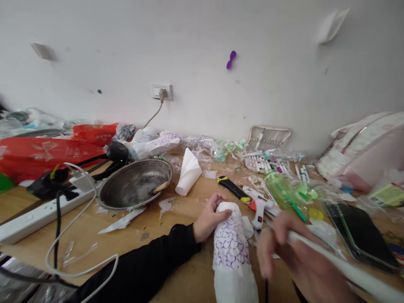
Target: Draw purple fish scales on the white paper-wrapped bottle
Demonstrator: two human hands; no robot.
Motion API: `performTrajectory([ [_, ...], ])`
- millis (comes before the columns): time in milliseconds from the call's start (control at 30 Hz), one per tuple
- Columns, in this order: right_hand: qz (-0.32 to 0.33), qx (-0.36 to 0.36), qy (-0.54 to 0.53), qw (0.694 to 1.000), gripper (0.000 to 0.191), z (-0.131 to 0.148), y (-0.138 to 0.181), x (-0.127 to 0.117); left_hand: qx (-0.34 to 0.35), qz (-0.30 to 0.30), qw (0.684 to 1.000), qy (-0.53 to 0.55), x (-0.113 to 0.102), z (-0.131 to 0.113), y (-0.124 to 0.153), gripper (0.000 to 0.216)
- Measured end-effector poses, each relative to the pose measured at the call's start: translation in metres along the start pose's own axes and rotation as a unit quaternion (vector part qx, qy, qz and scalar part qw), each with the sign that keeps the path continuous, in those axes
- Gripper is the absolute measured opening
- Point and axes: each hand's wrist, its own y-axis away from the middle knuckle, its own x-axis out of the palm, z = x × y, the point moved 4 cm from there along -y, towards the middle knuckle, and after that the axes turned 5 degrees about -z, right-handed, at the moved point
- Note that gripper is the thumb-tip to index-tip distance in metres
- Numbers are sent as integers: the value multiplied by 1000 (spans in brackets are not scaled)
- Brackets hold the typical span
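The left hand [210,219] curls closed over the rounded top of a white papery bottle [232,248] inked with purple scales, lying at the wooden table's [151,229] near edge. The blurred right hand [284,248] grips a smooth white rod [347,269] just beside it. Behind, a dull steel bowl [135,185], a glue gun [260,206] and plastic scraps crowd the tabletop below a plain white wall [252,84].

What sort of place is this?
Probably a home craft corner: markers, a glue gun and a knife lie among scraps on a wooden table below a wall socket. The left hand holds a white form drawn with purple scales; the right hand grips a white stick.
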Motion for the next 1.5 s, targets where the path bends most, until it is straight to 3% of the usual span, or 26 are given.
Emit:
performTrajectory([
  [133, -82, 21, -84, 993, 44, -44, -16, 1, 14, 6, 997, -80, -2, 0, -3, 31],
  [267, -41, 53, 3, 998, 47, -66, -8, 8, 13, 14, 985, -169, -4, 4, -6, 24],
  [400, -46, 21, 51, 997, 26, -58, 0, 12, 36, 14, 970, -239, -5, 7, -7, 26],
  [600, -12, 18, 86, 996, 18, -54, 0, 19, 27, 25, 966, -257, -3, 7, -6, 26],
  [1100, 14, 24, 107, 994, 11, -51, 3, 21, 22, 25, 966, -256, -3, 8, -6, 28],
  [1267, 9, -23, 203, 979, 8, -48, 3, 21, 23, 24, 965, -262, -3, 8, -6, 30],
  [1500, 23, -38, 185, 982, 9, -51, 2, 18, 34, 23, 960, -276, -4, 8, -7, 27],
])
